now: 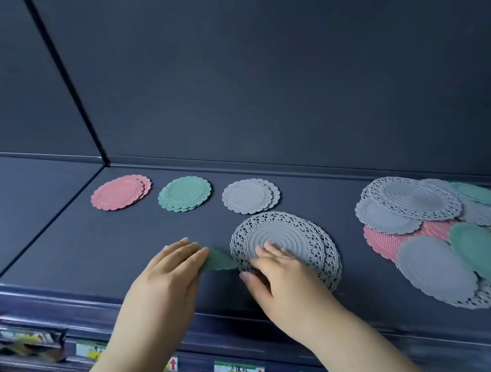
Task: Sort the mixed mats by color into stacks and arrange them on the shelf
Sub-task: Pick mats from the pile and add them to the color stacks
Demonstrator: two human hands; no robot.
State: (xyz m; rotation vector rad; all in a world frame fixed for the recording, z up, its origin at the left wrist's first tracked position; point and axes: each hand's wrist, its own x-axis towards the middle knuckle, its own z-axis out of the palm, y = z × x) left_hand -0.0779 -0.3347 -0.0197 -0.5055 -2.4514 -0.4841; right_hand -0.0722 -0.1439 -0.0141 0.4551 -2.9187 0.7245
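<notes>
Dark shelf [91,251], left hand [168,275] pinching green mat [218,260], right hand [283,277] flat on lace mat [290,236] (tags [239,370] unreadable)

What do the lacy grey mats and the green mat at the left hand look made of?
Lacy grey mats: likely silicone or rubber, matte, moulded rings, pierced rim. Green mat: seemingly the same, matte; it curves where the left hand holds it.

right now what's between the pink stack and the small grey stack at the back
The green stack sits between the pink stack and the small grey stack, touching neither; head view.
</notes>
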